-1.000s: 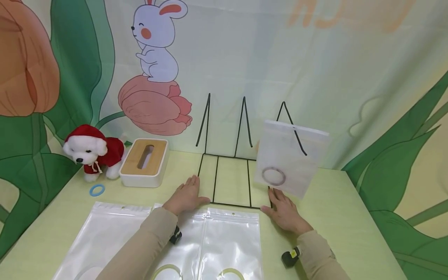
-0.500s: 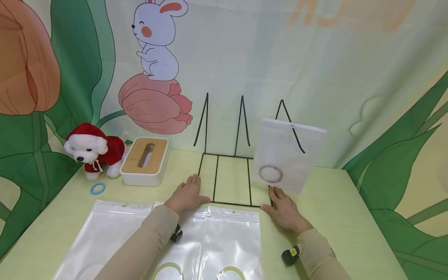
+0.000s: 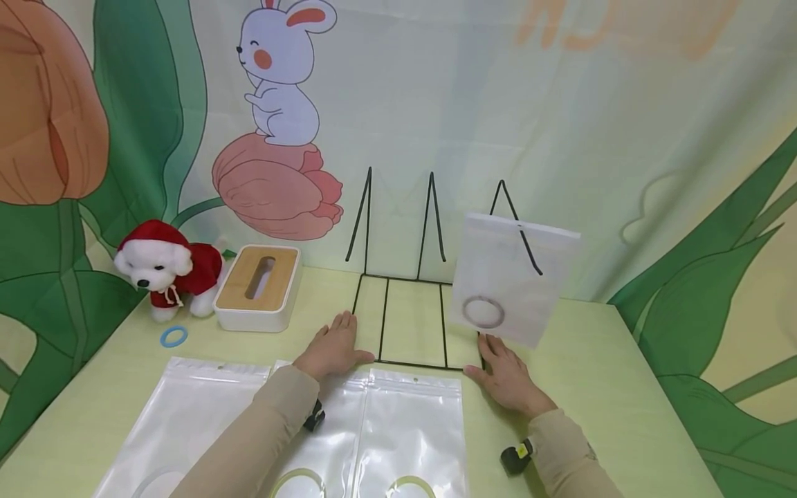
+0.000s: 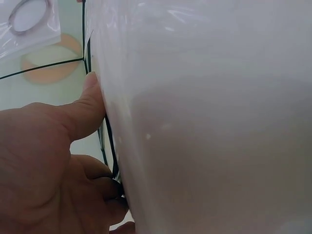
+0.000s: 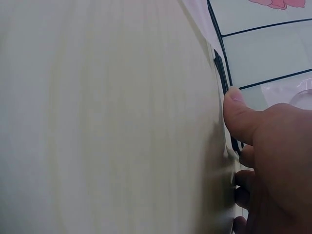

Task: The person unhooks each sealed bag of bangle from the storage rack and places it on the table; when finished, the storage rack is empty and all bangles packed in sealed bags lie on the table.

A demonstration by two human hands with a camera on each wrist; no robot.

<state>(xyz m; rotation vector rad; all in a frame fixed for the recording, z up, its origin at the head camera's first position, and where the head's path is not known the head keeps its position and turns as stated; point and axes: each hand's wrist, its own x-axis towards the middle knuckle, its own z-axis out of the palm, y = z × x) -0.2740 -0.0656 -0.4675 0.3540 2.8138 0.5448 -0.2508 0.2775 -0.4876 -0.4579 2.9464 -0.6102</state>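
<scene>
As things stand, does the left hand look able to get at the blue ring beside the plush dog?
Probably yes: the left hand lies flat by the wire rack, and bare table separates it from the blue ring.

No text, label, brand or number can be read anywhere; the pale orange shapes on the backdrop, well beyond both hands, are too washed out to make out.

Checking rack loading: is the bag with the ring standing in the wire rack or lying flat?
Standing. The frosted bag leans tilted against the wire rack's rightmost upright, its ring low inside; the other bags lie flat on the table.
</scene>
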